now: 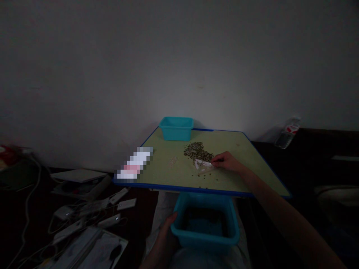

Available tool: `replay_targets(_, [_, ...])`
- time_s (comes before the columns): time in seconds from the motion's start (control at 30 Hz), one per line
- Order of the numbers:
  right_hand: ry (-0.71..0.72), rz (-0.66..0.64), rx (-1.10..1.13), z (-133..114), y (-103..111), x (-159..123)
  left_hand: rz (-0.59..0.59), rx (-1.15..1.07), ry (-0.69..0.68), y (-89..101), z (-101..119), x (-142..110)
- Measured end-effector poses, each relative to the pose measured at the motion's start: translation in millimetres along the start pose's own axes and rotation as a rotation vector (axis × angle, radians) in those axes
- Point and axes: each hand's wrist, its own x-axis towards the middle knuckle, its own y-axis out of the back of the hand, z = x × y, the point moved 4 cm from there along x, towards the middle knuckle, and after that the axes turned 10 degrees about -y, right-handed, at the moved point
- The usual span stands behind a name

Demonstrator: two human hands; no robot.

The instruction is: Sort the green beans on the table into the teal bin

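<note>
The clear flat piece (203, 164) lies on the table (230, 142), a little right of its middle and towards its near edge. It should be very light, probably thin plastic: somewhat springy, likely to bend if pressed hard, and perhaps slick under dry fingertips. The right-hand end looks the best place to hold it, and there the right hand (227, 161) has it, thumb and fingertips pinched together on the corner. See-through with blocky white patches, it has a slanting outline and a paler strip on its lower side; the dim light hides whether it is a sheet or a small bag. Small dark grains (196, 150) touch its upper side around the table's middle. In front of the table's near edge, the left hand (166, 231) has its thumb against the near blue tub (207, 239); its other fingers are hidden, so I cannot tell whether they grip.
</note>
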Motion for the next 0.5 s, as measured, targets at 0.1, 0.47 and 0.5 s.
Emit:
replay_targets(0.1, [-0.002, -0.019, 0.021, 0.8, -1.1, -0.5, -0.015, 0.008, 0.008, -1.8, 0.1, 0.0])
replay_targets(0.47, [0.011, -0.030, -0.003, -7.2, -0.4, -3.7, -0.014, 0.008, 0.001, -5.9, 2.3, -2.9])
replay_targets(0.5, [0.009, -0.033, -0.003, -7.2, -0.7, -3.8, -0.005, 0.013, -0.002, -5.0, 2.3, -2.7])
